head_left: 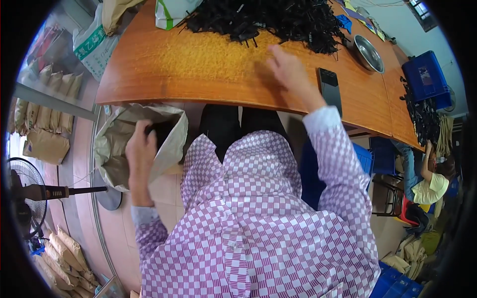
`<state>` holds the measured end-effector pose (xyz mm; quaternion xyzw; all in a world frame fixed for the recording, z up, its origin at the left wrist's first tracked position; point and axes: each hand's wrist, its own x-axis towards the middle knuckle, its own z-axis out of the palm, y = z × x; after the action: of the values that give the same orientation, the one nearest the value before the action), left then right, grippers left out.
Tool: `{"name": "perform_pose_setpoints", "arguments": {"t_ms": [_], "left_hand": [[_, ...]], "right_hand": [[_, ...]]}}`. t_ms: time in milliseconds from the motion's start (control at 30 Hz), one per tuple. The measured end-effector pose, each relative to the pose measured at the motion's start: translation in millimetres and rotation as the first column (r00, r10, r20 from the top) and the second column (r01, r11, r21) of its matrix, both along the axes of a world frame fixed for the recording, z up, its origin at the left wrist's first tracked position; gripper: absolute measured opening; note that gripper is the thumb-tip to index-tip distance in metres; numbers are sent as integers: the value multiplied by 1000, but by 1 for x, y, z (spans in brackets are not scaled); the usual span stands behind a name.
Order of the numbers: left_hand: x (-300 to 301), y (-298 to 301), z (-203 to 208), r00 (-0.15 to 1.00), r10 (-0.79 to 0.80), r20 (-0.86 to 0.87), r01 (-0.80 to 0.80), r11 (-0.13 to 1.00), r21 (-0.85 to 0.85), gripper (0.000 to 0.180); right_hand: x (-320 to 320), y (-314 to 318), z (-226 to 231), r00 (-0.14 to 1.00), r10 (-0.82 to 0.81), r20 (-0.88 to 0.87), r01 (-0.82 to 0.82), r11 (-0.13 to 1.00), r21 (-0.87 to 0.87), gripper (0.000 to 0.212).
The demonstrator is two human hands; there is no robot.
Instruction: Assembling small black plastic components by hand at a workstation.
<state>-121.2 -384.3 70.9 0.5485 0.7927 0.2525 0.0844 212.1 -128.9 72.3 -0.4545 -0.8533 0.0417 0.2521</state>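
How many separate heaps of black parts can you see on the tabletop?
2. The larger heap lies beyond the right hand; the smaller heap is at the far right, beside the blue crate. Others may be hidden past the picture's top edge.

A tangled heap of small black parts [278, 20] covers the wooden table's [198, 92] far side; a creased beige sack [113, 144] gapes nearby.

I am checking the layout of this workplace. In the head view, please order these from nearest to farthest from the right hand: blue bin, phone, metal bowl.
From the right hand:
1. Phone: just right of it, on the table.
2. Metal bowl: farther right.
3. Blue bin: farthest right.
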Motion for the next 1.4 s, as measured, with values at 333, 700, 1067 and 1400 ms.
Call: {"name": "perform_pose_setpoints", "arguments": {"t_ms": [333, 700, 1067, 1400], "left_hand": [[31, 22, 6, 933, -192, 304, 150, 977, 154, 51], [154, 110, 9, 314, -370, 875, 367, 897, 247, 62], [151, 62, 12, 389, -338, 857, 333, 919, 212, 39], [143, 50, 1, 531, -369, 763, 297, 924, 241, 27]], "right_hand": [[24, 94, -21, 911, -53, 409, -7, 990, 144, 19], [-17, -113, 17, 613, -253, -749, -556, 536, -636, 17], [-36, -161, 7, 575, -266, -774, -536, 593, -601, 23], [-37, -175, 11, 818, -50, -573, -419, 631, -653, 24]]}}
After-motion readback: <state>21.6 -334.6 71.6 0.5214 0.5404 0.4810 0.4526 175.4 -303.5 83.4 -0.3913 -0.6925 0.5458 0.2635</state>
